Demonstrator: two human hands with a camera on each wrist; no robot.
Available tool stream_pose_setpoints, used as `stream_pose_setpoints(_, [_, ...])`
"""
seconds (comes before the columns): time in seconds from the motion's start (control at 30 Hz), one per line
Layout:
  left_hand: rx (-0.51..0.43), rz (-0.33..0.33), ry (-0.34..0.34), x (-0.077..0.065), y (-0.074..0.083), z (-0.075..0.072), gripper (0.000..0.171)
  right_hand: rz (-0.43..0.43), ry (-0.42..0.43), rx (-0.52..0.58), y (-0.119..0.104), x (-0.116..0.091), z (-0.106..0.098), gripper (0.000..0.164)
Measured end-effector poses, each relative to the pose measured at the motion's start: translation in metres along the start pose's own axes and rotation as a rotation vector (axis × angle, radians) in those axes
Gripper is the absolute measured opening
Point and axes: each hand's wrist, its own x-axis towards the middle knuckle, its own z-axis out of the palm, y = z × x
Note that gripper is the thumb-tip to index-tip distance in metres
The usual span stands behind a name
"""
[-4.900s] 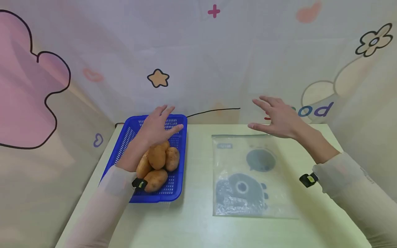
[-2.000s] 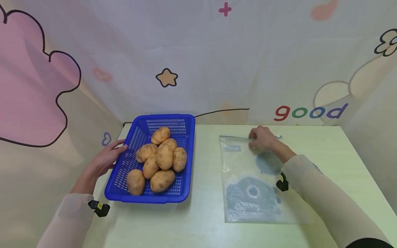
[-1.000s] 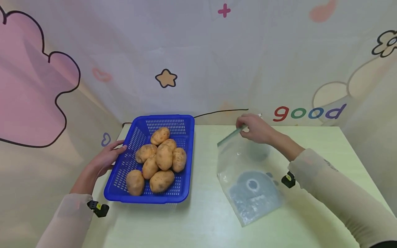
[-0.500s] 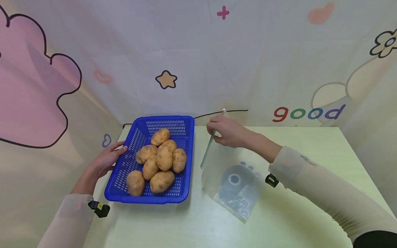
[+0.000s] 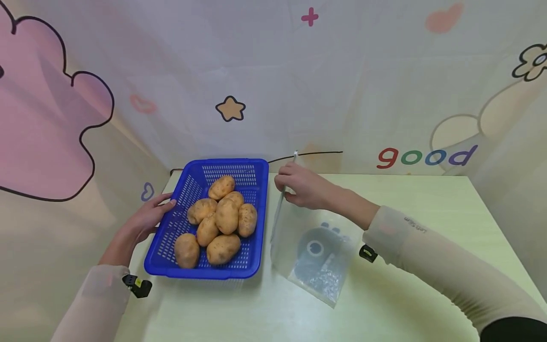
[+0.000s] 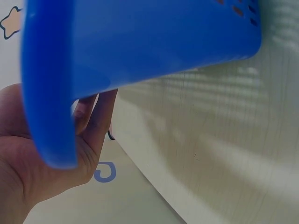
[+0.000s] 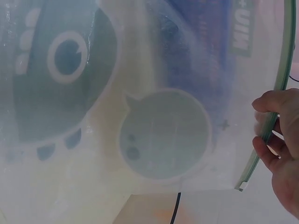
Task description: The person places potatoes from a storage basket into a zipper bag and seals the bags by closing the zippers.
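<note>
Pinching a plastic bag (image 5: 314, 251) by its zip edge (image 7: 289, 42), fingers of the right hand (image 5: 303, 186) clamped on it, the left hand (image 5: 148, 216) gripping a blue basket (image 5: 205, 273) by its left rim, potatoes (image 5: 226, 216) inside, the bag just beside the basket, over a pale table (image 5: 453, 204).

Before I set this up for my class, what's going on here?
A person's left hand holds the side of a blue perforated plastic basket of potatoes. Their right hand pinches the green zip strip of a translucent slider bag, raised beside the basket. Every visible potato lies in the basket; none shows in the bag.
</note>
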Motion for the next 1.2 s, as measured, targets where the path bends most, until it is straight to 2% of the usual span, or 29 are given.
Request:
stream_pose_setpoints(0.33, [0.001, 0.004, -0.001, 0.001, 0.001, -0.001, 0.068, -0.004, -0.064, -0.035, -0.010, 0.015, 0.004, 0.021])
stream_pose_setpoints(0.57, [0.001, 0.000, -0.001, -0.001, 0.003, 0.000, 0.068, 0.032, -0.117, -0.061, -0.014, 0.022, 0.011, 0.017])
stream_pose_setpoints(0.83, [0.005, 0.000, 0.004, -0.002, 0.001, -0.001, 0.069, -0.008, -0.109, -0.070, -0.017, 0.033, 0.027, 0.018])
stream_pose_setpoints(1.03, [0.002, 0.005, 0.003, 0.000, -0.004, -0.003, 0.069, -0.041, -0.134, -0.087, -0.021, 0.043, 0.039, 0.018])
stream_pose_setpoints(1.2, [-0.007, -0.007, 0.013, 0.002, -0.003, -0.002, 0.069, -0.023, -0.153, -0.088, -0.024, 0.045, 0.039, 0.018])
